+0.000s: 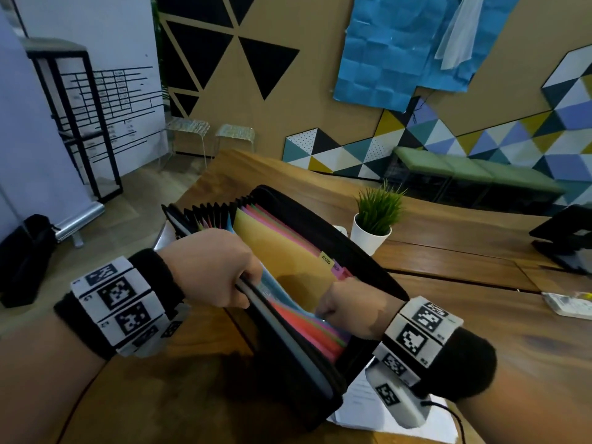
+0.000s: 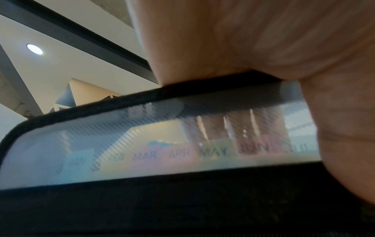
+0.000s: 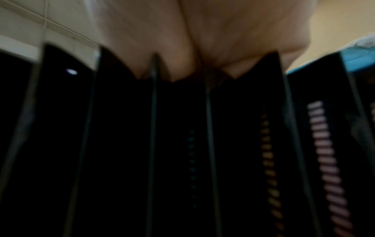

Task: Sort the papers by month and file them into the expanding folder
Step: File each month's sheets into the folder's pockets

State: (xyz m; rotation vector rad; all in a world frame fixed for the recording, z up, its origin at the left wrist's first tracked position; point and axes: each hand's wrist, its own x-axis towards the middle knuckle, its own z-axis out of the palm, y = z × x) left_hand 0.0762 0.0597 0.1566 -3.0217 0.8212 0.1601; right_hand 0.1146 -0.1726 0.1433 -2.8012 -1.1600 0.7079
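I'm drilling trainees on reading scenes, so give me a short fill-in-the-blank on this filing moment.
1. The left hand grips the front wall of the black expanding ____.
2. The yellow divider's tab reads ____.
3. The small green plant stands in a ____ pot.

Missing words: folder; AUG; white

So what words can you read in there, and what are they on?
"AUG": yellow tab in the folder.
"MAR", "APR", "MAY": tabs seen through the folder's clear front.
Pink tab, other tabs, wall chart: too blurred.
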